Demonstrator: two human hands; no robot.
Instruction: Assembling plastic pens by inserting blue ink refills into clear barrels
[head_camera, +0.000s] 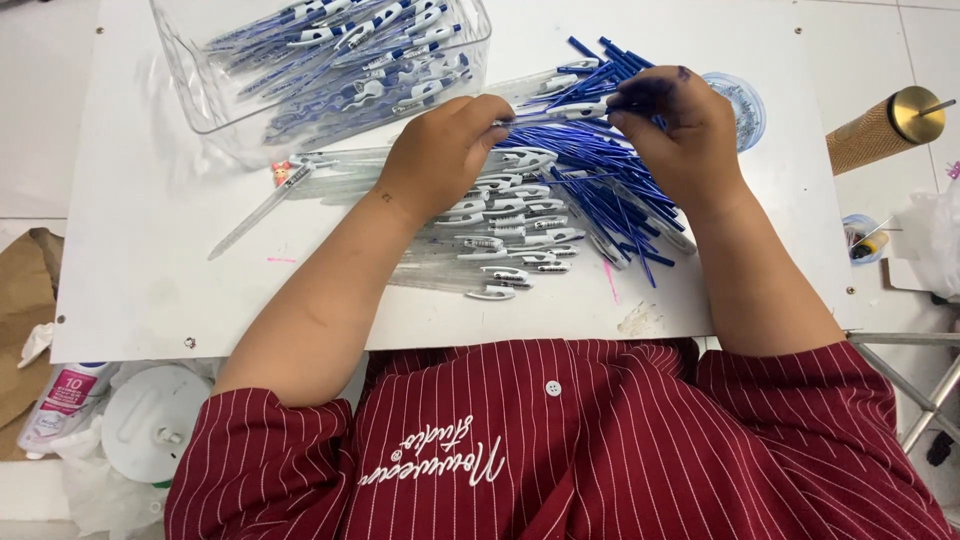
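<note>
Left hand (440, 150): curled, fingertips pinched on a clear pen barrel (545, 108).
Right hand (672, 120): ink-stained fingers closed on the barrel's right end, over blue refills (610, 175).
Barrel axis: left to right, bridging both hands.
Near: clear barrels (500, 235) in a row.
Far left: bin (190, 95) of finished pens.

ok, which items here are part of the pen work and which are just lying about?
In use: left hand, right hand, pen barrel held between them, blue refills, clear barrels, bin of pens.
Lying about: brass-capped roll, bottle, brown paper.
</note>
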